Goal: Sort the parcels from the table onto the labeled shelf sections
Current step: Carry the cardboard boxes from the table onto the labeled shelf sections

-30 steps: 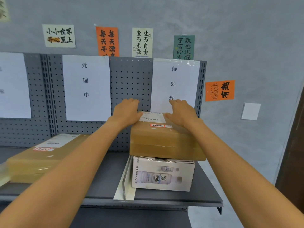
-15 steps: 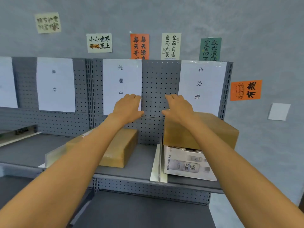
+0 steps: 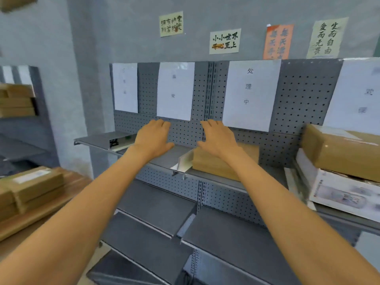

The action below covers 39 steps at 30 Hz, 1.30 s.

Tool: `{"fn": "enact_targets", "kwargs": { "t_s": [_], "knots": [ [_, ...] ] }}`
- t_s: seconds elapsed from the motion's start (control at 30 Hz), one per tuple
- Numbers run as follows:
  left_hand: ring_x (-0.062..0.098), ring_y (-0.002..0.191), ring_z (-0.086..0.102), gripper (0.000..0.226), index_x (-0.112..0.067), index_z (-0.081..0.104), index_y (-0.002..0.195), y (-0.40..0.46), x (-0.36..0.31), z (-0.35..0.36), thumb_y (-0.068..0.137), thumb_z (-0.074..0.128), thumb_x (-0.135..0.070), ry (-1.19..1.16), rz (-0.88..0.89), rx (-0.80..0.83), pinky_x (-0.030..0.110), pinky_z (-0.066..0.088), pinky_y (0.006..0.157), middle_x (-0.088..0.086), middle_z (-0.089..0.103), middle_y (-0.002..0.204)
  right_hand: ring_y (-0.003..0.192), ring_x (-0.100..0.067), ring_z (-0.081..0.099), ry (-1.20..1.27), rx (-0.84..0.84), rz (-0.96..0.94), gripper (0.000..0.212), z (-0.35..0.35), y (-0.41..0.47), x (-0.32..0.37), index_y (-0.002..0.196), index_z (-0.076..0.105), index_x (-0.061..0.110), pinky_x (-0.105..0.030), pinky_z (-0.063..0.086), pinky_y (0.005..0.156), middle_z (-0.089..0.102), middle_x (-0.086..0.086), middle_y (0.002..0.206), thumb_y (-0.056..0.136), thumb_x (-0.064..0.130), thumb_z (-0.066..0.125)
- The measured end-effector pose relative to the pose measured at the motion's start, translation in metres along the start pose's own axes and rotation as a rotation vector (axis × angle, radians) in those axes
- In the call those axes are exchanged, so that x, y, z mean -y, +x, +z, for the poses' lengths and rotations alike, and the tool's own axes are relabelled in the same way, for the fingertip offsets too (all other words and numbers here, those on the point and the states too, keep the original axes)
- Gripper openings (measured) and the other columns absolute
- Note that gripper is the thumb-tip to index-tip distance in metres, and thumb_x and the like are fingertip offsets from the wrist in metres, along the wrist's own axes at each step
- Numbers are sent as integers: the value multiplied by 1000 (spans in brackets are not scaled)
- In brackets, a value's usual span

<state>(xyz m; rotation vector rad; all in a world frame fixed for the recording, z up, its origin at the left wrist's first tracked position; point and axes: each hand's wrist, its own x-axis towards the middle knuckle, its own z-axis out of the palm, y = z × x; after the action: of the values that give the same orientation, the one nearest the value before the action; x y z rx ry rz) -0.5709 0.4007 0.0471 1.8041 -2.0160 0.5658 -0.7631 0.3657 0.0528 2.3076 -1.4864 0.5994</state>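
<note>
Parcel point(image 3: 216, 163) on shelf point(image 3: 164, 159) under my right hand point(image 3: 218, 138), no contact visible | left hand point(image 3: 153, 138) beside, apart | both hands' fingers straight, together, holding nothing

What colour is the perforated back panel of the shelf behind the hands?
Grey, dotted with rows of small dark holes: the back panel, seen in the head view.

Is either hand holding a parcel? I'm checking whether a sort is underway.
No: the left hand and right hand are both open and empty.
</note>
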Motion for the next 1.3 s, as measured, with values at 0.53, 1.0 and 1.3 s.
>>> {"fn": "enact_targets", "kwargs": {
  "t_s": [0.53,1.0,1.3],
  "knots": [
    [31,123,45,56,-9,46,132,-169,263,-8,89,62,-39,227,-543,151,41,45,92,11,51,132,125,-33,41,279,100,-501,60,105,66,307,143,36,9,-39,42,92,45,-11,141,93,33,57],
    [30,130,41,63,-9,41,138,-186,393,83,89,63,-41,321,-830,298,40,43,97,11,47,139,122,-30,44,415,230,-742,63,258,151,438,139,40,12,-38,45,86,48,-8,138,84,32,61],
    [29,129,43,66,-9,40,140,-173,465,125,88,63,-42,309,-918,333,37,43,98,9,46,141,126,-28,45,402,290,-820,65,323,194,489,143,37,13,-38,41,99,48,-7,139,88,39,61]
  ]
}}
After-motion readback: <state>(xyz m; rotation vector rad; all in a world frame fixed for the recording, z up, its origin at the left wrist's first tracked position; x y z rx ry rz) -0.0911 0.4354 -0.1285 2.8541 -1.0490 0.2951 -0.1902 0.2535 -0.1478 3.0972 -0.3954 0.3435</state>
